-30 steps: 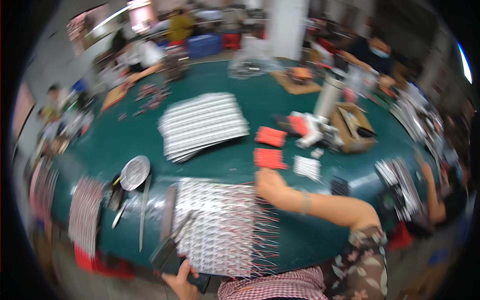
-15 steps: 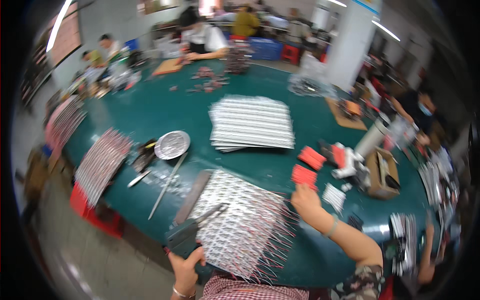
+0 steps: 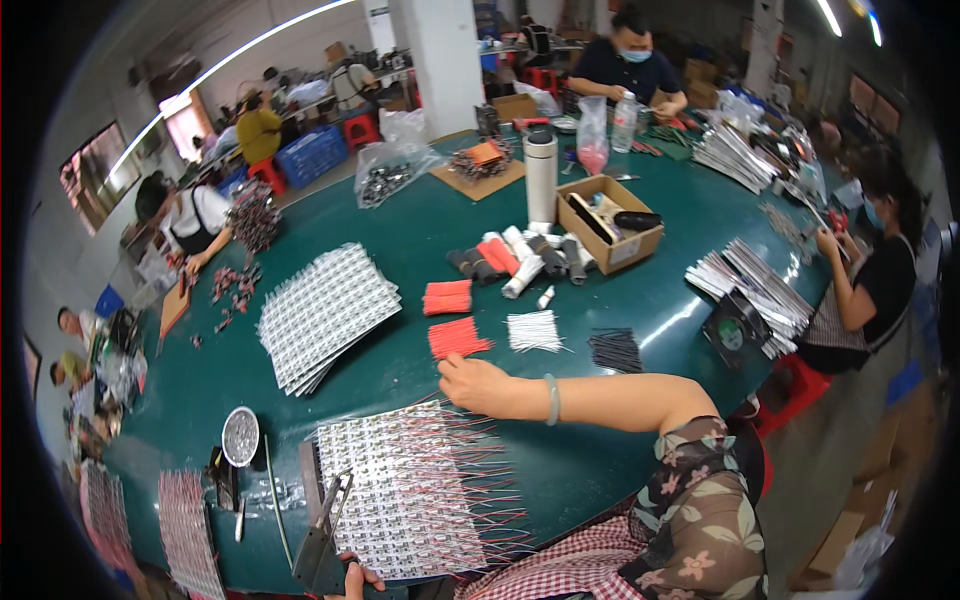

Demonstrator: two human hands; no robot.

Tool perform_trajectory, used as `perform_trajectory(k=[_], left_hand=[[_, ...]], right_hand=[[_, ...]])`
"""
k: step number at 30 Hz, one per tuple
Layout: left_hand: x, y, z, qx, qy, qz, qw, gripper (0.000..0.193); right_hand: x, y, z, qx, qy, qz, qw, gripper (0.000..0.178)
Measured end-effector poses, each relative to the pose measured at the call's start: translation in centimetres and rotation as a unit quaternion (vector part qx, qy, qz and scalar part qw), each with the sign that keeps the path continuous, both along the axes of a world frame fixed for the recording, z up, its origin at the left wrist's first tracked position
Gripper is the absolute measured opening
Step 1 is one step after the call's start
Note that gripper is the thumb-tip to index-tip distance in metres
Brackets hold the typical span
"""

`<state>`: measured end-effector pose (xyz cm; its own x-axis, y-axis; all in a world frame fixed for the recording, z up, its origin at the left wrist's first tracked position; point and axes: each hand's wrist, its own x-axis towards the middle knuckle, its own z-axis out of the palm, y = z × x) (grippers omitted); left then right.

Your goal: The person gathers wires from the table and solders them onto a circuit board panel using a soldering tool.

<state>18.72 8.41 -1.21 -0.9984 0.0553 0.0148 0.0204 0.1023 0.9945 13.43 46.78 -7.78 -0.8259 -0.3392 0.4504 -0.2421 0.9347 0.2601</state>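
Note:
At the near edge of the table, my left hand (image 3: 358,578) grips a dark pistol-shaped tool (image 3: 322,560) with two thin metal prongs, much like a soldering gun. Its prongs lie over a panel of small white circuit boards (image 3: 390,490). Red and white wires stick out from the panel's right side, and a brown bar (image 3: 311,475) runs along its left edge. My right hand (image 3: 485,387) has its fingers pinched at the near edge of a pile of short red wires (image 3: 458,338). Whatever is between those fingertips is hidden.
Beyond the panel lies a stack of white board sheets (image 3: 325,315). White wires (image 3: 534,331) and black wires (image 3: 615,350) lie right of the red pile. A bowl (image 3: 240,437), a flask (image 3: 541,178) and a cardboard box (image 3: 612,225) stand around. A co-worker (image 3: 870,260) sits at the right.
The view has swung to the right, bringing more of the table's right side into sight. My right hand stays by the red wires; my left still holds the tool over the panel.

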Motion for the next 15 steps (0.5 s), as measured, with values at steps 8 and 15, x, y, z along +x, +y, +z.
perform_trajectory(k=[8,15], left_hand=[[0.6,1.3,1.2,0.021,-0.046,0.06,0.997,0.012],[1.3,3.2,1.4,0.084,-0.04,0.053,0.994,0.013]], right_hand=[[1.8,0.2,1.3,0.054,-0.02,-0.048,0.997,0.017],[0.3,-2.6,-2.0,0.185,-0.124,-0.117,0.968,0.021]])
